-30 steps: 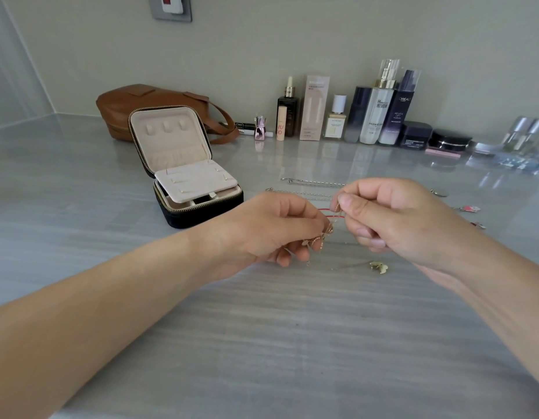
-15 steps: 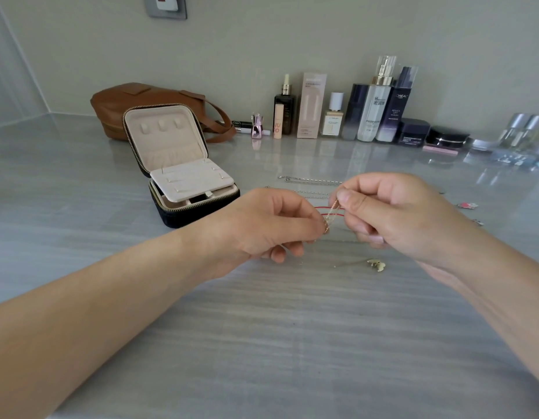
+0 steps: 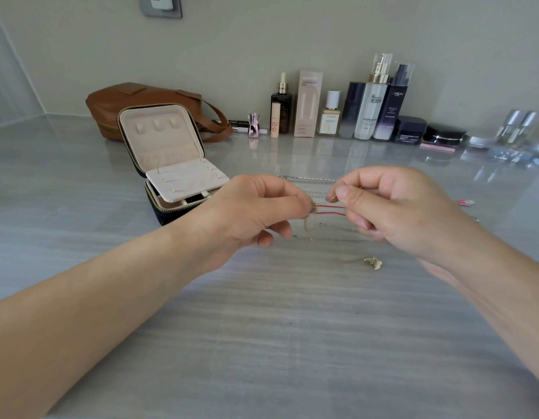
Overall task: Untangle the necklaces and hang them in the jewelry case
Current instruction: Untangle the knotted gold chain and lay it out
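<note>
Nearest the person, below and a little right of the fingertips, a gold butterfly pendant (image 3: 373,263) lies on the grey table (image 3: 262,328), its fine chain trailing left. Above it both hands hover off the surface, fingertips close together but apart. The left hand (image 3: 256,213) pinches a thin gold chain (image 3: 308,223) between thumb and forefinger, and a small bunch of it dangles just under that pinch. The right hand (image 3: 392,207) pinches what looks like another part of the same chain, its other fingers curled in.

The span between the two pinches is short and runs left to right, rising slightly toward the right hand. Just behind the gap, a red cord (image 3: 330,209) shows as two strands lying the same way; whether either hand holds it cannot be told. The coming pull is probably sideways, hands apart, with the tangle nearer the left fingers.

Beyond the fingertips, silver chains (image 3: 307,178) lie on the table. The open jewelry case (image 3: 171,164) stands well left of the left hand, its lid hooks bare.
</note>
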